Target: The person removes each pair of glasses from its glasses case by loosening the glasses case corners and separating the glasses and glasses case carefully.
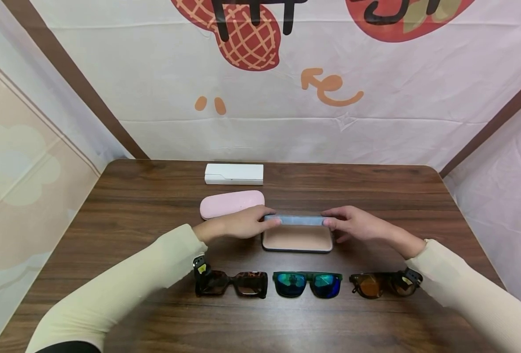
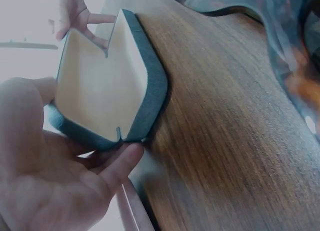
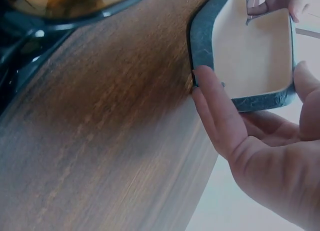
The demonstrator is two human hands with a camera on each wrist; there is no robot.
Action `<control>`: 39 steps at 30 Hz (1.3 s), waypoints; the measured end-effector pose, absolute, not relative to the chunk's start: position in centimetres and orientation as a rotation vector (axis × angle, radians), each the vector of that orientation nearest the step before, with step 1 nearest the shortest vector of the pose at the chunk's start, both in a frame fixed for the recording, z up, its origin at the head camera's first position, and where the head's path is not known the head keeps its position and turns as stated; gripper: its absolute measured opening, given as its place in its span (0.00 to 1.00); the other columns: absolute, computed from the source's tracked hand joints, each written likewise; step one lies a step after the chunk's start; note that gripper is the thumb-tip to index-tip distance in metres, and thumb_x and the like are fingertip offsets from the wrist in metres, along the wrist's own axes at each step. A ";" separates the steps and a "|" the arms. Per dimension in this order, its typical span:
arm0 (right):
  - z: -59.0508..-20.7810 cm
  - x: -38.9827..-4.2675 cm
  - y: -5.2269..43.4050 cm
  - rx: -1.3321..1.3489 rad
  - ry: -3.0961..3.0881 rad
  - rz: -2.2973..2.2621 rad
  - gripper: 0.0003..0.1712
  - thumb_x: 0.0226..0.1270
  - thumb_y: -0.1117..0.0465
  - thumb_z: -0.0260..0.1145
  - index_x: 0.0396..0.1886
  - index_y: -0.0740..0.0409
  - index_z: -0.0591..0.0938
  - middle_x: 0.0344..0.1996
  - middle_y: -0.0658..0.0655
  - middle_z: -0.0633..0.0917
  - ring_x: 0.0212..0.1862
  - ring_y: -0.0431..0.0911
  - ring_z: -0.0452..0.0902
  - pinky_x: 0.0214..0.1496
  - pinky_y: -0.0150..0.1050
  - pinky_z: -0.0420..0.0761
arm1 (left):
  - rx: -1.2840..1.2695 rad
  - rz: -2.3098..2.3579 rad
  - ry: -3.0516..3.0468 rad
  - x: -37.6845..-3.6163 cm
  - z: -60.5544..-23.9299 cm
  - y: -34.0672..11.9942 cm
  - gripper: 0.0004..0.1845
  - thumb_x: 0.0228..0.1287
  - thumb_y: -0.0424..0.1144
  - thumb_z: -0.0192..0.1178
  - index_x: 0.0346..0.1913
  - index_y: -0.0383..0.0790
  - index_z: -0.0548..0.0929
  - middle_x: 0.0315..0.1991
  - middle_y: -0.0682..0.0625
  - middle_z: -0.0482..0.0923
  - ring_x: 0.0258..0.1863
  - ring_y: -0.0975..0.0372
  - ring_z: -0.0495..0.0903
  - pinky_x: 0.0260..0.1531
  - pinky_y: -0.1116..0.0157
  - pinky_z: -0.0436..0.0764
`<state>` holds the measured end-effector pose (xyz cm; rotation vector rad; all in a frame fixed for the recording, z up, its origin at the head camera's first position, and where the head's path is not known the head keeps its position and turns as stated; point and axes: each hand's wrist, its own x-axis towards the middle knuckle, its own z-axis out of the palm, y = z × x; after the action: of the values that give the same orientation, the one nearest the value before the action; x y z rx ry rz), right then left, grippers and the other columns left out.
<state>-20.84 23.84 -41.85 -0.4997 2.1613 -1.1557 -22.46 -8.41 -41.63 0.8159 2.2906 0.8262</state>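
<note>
We hold the open grey case [image 1: 297, 234] mid-table, our left hand [image 1: 238, 224] and right hand [image 1: 357, 224] each pinching 1 end of its raised lid. Uneven pressure could snap it shut or shove it toward the 3 sunglasses [image 1: 308, 284] along the near edge.
</note>
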 end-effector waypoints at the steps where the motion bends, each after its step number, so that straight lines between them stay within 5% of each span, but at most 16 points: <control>1: -41.9 -20.8 23.9 -0.509 2.155 -1.157 0.37 0.82 0.51 0.55 0.73 0.79 0.61 0.64 0.76 0.73 0.62 0.64 0.75 0.49 0.46 0.85 | 0.819 0.828 2.277 -22.5 -41.6 -8.4 0.34 0.82 0.51 0.46 0.75 0.24 0.62 0.68 0.34 0.69 0.67 0.50 0.71 0.67 0.51 0.69; 13: -41.8 -20.5 24.3 -0.576 2.225 -1.116 0.39 0.74 0.54 0.66 0.71 0.77 0.66 0.50 0.65 0.83 0.48 0.53 0.83 0.42 0.42 0.86 | 0.845 0.761 2.312 -22.2 -41.3 -7.9 0.33 0.77 0.50 0.57 0.70 0.26 0.67 0.60 0.38 0.73 0.54 0.55 0.74 0.59 0.55 0.73; 20: -42.5 -19.2 23.1 -0.679 2.596 -0.827 0.44 0.55 0.51 0.82 0.65 0.71 0.75 0.55 0.64 0.84 0.49 0.49 0.84 0.47 0.43 0.84 | 0.875 0.686 2.435 -21.2 -42.2 -7.4 0.37 0.61 0.47 0.73 0.64 0.28 0.70 0.54 0.42 0.72 0.48 0.57 0.73 0.55 0.59 0.73; 25: -42.7 -18.6 22.5 -0.689 2.671 -0.747 0.45 0.51 0.54 0.84 0.64 0.70 0.75 0.53 0.65 0.83 0.44 0.47 0.85 0.42 0.41 0.84 | 0.898 0.683 2.476 -21.0 -42.5 -7.3 0.36 0.55 0.45 0.78 0.58 0.30 0.72 0.48 0.46 0.72 0.43 0.59 0.72 0.51 0.60 0.74; 39: -43.1 -18.3 21.7 -0.803 2.741 -0.529 0.45 0.55 0.50 0.81 0.67 0.67 0.75 0.59 0.66 0.81 0.58 0.56 0.78 0.57 0.55 0.78 | 0.984 0.547 2.522 -20.8 -42.6 -7.5 0.40 0.55 0.48 0.78 0.63 0.29 0.72 0.52 0.44 0.74 0.48 0.58 0.73 0.53 0.59 0.75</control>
<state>-18.35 21.67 -43.14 -0.8030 2.7413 -0.5294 -20.79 -7.46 -42.60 0.9839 2.5223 0.5474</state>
